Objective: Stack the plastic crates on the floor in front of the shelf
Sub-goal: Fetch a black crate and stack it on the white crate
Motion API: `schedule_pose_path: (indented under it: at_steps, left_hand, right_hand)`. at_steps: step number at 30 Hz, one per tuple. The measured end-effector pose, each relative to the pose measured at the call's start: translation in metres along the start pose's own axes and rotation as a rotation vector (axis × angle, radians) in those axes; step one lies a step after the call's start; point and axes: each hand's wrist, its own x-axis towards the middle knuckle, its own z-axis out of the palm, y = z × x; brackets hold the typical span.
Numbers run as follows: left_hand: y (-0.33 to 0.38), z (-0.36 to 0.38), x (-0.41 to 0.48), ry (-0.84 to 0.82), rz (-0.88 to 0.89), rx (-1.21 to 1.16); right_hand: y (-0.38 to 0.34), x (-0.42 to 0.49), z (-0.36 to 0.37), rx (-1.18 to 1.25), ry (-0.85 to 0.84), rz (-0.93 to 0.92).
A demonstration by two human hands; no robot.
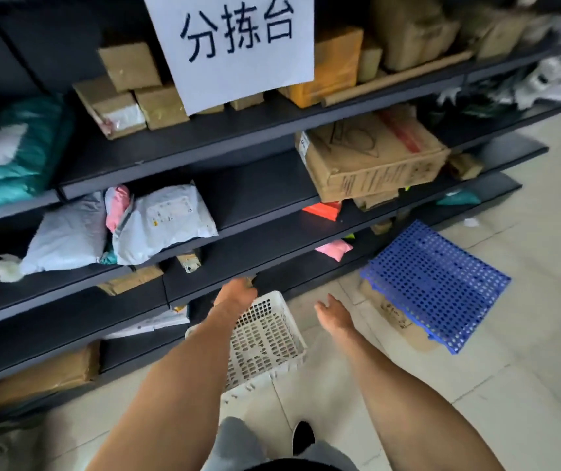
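A white perforated plastic crate (pixel 265 341) stands on the floor against the foot of the dark shelf (pixel 204 141). My left hand (pixel 235 295) reaches over the crate's far rim, fingers curled near the shelf edge; whether it grips the rim is hidden. My right hand (pixel 335 314) hovers open just right of the crate, not touching it. A blue perforated plastic crate panel (pixel 439 283) lies tilted on the floor to the right, resting on flattened cardboard.
The shelf holds cardboard boxes (pixel 371 158), grey and teal mail bags (pixel 163 222) and a paper sign (pixel 235 45). Flattened cardboard (pixel 398 321) lies under the blue panel. My shoe (pixel 303 436) is near the crate. Tiled floor (pixel 527 385) stretches right.
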Motion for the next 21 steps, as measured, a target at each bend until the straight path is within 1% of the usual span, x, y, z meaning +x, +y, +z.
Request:
schedule_pose_path:
  at_steps: [5, 8, 11, 16, 18, 21]
  left_hand:
    - [0.083, 0.026, -0.008, -0.083, 0.163, 0.075]
    - [0.132, 0.047, -0.011, -0.152, 0.324, 0.143]
    - [0.173, 0.077, -0.017, -0.259, 0.477, 0.232]
    - [0.224, 0.148, -0.05, -0.436, 0.719, 0.449]
    - [0.235, 0.18, -0.075, -0.521, 0.813, 0.495]
    - [0.24, 0.228, -0.119, -0.635, 0.991, 0.625]
  right_hand:
    - [0.04, -0.01, -0.061, 0.176, 0.156, 0.107]
    - [0.064, -0.016, -0.088, 0.259, 0.268, 0.168]
    - [0.092, -0.035, -0.102, 0.37, 0.384, 0.217]
    - [0.155, -0.096, -0.099, 0.534, 0.573, 0.468]
    - [0.183, -0.13, -0.087, 0.59, 0.653, 0.577]
    - [0.22, -0.184, -0.062, 0.684, 0.753, 0.737]
